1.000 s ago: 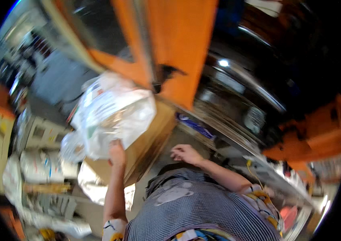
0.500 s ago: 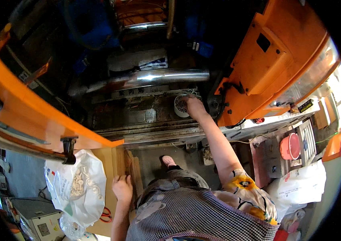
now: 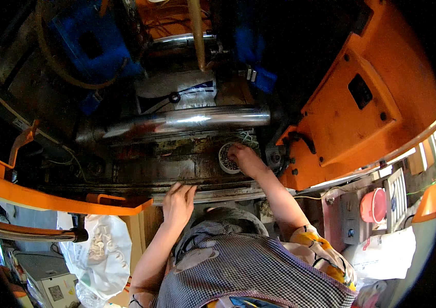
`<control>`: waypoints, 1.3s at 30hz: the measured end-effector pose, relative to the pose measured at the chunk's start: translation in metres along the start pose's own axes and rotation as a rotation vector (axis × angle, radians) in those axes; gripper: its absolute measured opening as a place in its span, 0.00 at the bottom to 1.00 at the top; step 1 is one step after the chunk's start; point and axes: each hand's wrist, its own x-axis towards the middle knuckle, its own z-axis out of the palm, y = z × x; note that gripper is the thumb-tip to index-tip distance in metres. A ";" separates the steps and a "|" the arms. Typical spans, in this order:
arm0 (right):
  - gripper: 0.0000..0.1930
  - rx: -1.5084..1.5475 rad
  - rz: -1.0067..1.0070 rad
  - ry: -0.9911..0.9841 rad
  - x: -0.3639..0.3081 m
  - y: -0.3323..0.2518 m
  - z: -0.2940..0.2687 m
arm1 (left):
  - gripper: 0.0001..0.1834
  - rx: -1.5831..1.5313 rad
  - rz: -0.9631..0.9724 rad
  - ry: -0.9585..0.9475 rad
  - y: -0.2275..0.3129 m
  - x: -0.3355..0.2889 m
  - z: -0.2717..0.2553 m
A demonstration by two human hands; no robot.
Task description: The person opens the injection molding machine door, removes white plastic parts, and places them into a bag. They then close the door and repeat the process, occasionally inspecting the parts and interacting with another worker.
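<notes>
My right hand (image 3: 249, 161) reaches to a small round white tub (image 3: 230, 171) that stands on the dark machine bed. The tub holds many small dark pieces. Thumb and fingers are drawn together over its contents; whatever is between the fingertips is hidden. My left hand (image 3: 178, 206) rests its fingertips at the machine's metal front ledge (image 3: 213, 195), fingers stretched out and nothing held. Behind the tub lies a tangle of thin pale strands (image 3: 248, 136).
A shiny steel bar (image 3: 192, 120) crosses behind the bed. Orange guards (image 3: 341, 102) flank both sides. A white bag of pale ring-like parts (image 3: 102, 246) lies at lower left. On the right are a pink basin (image 3: 373, 205) and a white sack (image 3: 382, 254).
My left hand has risen from beside the cardboard to the front ledge. The right hand stays at the tub. The left orange guard now sits lower and flatter in view, and the view has shifted.
</notes>
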 end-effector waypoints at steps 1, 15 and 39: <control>0.05 0.033 -0.007 0.036 0.000 0.003 0.002 | 0.09 -0.028 -0.034 -0.086 0.004 0.011 0.004; 0.15 -0.071 -0.504 0.073 0.012 -0.088 -0.027 | 0.15 -1.884 -1.053 -0.115 0.011 0.074 0.049; 0.13 0.478 -0.003 0.917 0.434 -0.115 -0.028 | 0.14 -1.465 -0.747 0.057 0.004 0.067 -0.062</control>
